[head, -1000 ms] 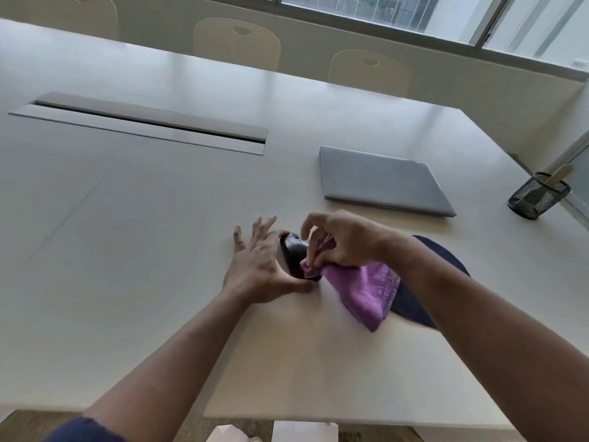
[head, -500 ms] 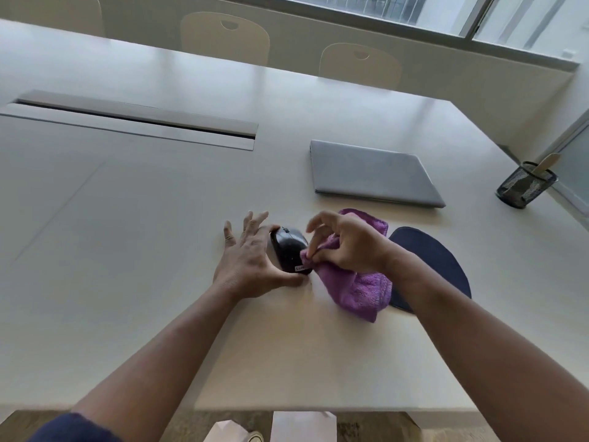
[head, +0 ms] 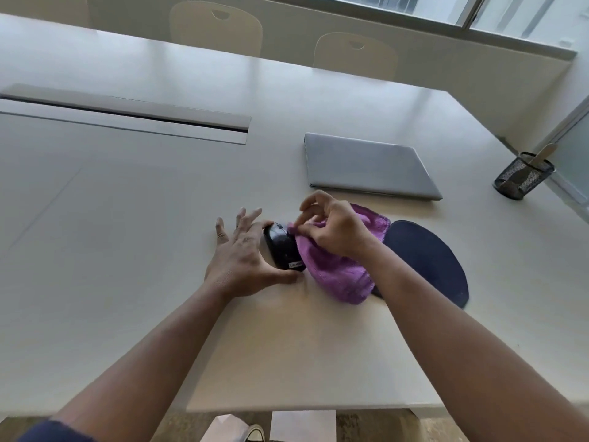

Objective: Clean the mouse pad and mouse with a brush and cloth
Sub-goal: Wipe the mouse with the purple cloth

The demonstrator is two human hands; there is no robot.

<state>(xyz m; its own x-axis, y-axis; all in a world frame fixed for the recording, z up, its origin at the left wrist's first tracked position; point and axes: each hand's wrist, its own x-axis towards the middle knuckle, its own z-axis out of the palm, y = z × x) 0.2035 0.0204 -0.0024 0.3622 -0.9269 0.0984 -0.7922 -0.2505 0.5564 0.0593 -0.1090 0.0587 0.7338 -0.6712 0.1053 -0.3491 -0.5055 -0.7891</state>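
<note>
On the white desk (head: 127, 250), a black mouse (head: 282, 250) gets wiped.
Left hand (head: 242, 260), fingers spread, braces it; right hand (head: 334, 231) pinches the purple cloth (head: 334, 272) against it, beside the dark mouse pad (head: 427, 260).

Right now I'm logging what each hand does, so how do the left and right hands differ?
The left hand lies with fingers spread, thumb braced against the near end of the black mouse; the right hand has fingers curled, pinching the purple cloth. The left steadies; the right presses cloth onto the mouse. Both touch or work on the mouse, on the table beside the mouse pad.
</note>
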